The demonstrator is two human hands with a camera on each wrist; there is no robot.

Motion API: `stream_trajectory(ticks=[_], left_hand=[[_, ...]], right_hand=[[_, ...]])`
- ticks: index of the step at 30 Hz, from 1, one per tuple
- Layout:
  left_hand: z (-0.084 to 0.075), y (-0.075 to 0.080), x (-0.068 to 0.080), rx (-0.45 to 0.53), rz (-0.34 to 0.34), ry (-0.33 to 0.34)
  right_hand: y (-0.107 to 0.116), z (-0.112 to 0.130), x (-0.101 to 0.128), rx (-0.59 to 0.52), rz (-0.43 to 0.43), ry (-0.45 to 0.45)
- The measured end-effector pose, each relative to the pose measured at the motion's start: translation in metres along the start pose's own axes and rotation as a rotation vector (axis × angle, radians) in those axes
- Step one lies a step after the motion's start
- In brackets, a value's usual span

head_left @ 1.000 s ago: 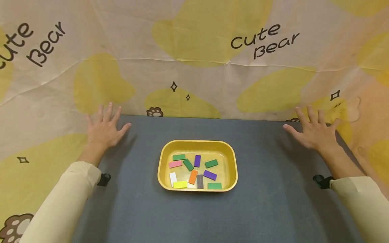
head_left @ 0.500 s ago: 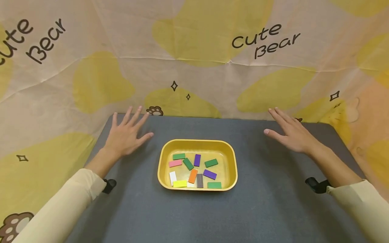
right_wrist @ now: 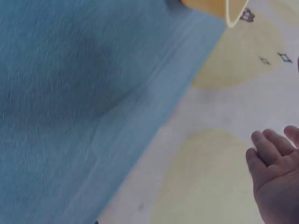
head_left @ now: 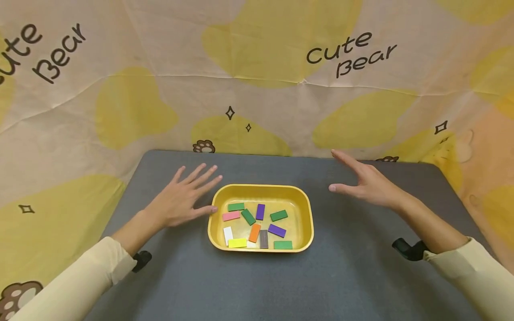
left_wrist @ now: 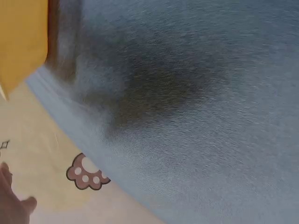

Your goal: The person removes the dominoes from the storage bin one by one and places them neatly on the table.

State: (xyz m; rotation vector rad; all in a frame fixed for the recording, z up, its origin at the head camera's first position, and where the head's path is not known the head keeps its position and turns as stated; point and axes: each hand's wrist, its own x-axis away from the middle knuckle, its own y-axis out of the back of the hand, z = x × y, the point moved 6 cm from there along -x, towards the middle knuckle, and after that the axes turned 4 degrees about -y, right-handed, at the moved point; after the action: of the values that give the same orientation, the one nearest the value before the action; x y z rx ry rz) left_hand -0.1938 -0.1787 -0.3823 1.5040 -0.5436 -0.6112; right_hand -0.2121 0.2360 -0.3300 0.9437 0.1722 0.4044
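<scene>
"Cute Bear" backdrop (head_left: 349, 53) behind yellow tray (head_left: 309, 223), both hands empty.

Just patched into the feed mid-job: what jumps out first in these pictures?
The yellow tray at the middle of the grey table, scattered with small coloured blocks: green, purple, pink, orange, white, yellow and a dark one. An open left hand reaches its left rim, thumb tip right at the edge, and an open right hand hovers off to its right, apart from it. Behind hangs a cream and yellow backdrop printed "Cute Bear".
</scene>
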Motion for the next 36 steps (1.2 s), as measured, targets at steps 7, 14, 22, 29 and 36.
stream_trajectory(ticks=[7,14,22,29,36], left_hand=[[-0.017,-0.005,0.011,0.042,0.083,-0.116],[-0.022,-0.010,0.014,0.056,0.120,-0.134],[-0.021,-0.014,0.016,0.071,0.138,-0.115],[-0.021,-0.016,0.017,0.084,0.137,-0.109],[-0.021,-0.018,0.016,0.116,0.138,-0.096]], right_hand=[[-0.013,0.016,-0.007,-0.137,0.056,0.108],[-0.032,0.027,-0.019,-0.317,0.169,0.110],[-0.059,0.042,-0.031,-0.387,0.314,0.107],[-0.072,0.050,-0.038,-0.327,0.396,0.087],[-0.082,0.054,-0.044,-0.282,0.482,0.084]])
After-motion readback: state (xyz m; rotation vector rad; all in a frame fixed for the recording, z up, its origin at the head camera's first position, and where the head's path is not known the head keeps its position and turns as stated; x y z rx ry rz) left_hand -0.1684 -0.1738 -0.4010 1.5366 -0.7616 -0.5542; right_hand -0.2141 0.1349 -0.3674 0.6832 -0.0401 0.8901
